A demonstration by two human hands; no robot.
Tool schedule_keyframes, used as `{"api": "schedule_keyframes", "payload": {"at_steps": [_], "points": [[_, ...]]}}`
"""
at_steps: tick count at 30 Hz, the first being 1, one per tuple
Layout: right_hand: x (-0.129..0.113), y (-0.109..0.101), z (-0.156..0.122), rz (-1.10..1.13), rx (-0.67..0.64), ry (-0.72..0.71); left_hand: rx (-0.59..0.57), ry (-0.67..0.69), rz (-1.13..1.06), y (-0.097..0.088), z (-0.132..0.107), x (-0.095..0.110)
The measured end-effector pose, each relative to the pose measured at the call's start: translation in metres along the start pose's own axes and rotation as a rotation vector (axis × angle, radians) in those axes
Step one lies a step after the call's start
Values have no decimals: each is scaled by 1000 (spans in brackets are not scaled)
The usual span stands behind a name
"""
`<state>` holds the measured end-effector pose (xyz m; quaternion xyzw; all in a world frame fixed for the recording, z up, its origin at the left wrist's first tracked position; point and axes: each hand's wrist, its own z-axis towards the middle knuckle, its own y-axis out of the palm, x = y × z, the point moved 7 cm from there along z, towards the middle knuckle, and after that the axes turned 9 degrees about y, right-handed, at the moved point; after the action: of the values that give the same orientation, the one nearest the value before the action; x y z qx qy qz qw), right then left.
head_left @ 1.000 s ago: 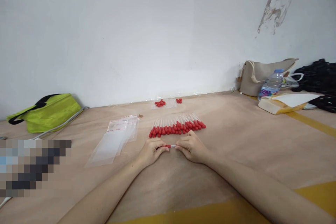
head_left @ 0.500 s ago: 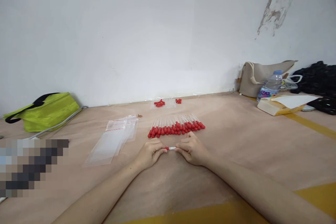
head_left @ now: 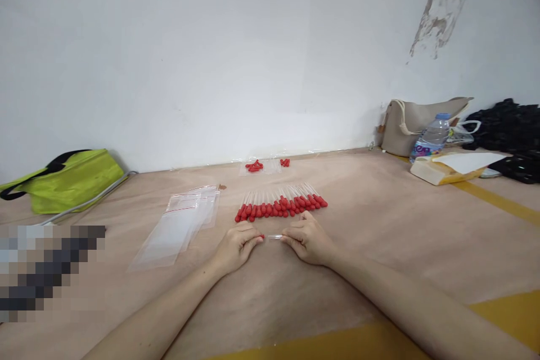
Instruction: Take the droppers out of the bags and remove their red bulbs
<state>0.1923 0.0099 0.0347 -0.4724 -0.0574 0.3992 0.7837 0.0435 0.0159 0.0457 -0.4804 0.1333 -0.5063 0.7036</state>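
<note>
In the head view, my left hand (head_left: 237, 246) pinches a red rubber dropper bulb (head_left: 262, 236), whose tip peeks out past the fingers. Opposite it, my right hand (head_left: 307, 239) grips a clear glass dropper tube (head_left: 275, 237) pointing left toward the bulb. A small gap separates tube and bulb. Just beyond my hands lies a row of droppers (head_left: 278, 206), red bulbs toward me and clear tubes pointing away. Farther back, loose red bulbs (head_left: 254, 166) rest on clear plastic, and a smaller group of red bulbs (head_left: 284, 162) lies beside them.
Overlapping clear zip bags (head_left: 169, 233) lie left of my hands. A yellow-green bag (head_left: 78, 180) sits at the far left. On the right are a beige bag (head_left: 399, 129), a water bottle (head_left: 431, 136), a tissue pack (head_left: 442, 170) and a black heap (head_left: 502, 126). A wall stands behind.
The red bulb and the glass tube were joined between my hands half a second ago. Now they are apart, with my left hand shifted slightly left. The camera view has shifted a little.
</note>
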Motion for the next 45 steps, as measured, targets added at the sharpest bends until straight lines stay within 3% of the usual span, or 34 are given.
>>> {"api": "schedule_keyframes", "payload": {"at_steps": [6, 13, 18, 23, 32, 39, 45], "points": [[15, -4, 0, 67, 65, 117, 61, -129, 9, -11, -6, -12], [10, -7, 2, 91, 94, 130, 95, -151, 141, -17, -9, -1], [1, -7, 4, -34, 137, 41, 121, -126, 175, -21, -12, -1], [-12, 0, 4, -61, 72, -39, 89, -111, 131, -15, -13, -6], [-15, 10, 5, 9, -66, 61, 128, -177, 66, -15, -13, -8], [-14, 12, 6, 37, -102, 115, 326, -330, 212, -35, -16, -26], [-13, 12, 5, 63, -118, 150, 268, -309, 291, -40, -2, -39]]}}
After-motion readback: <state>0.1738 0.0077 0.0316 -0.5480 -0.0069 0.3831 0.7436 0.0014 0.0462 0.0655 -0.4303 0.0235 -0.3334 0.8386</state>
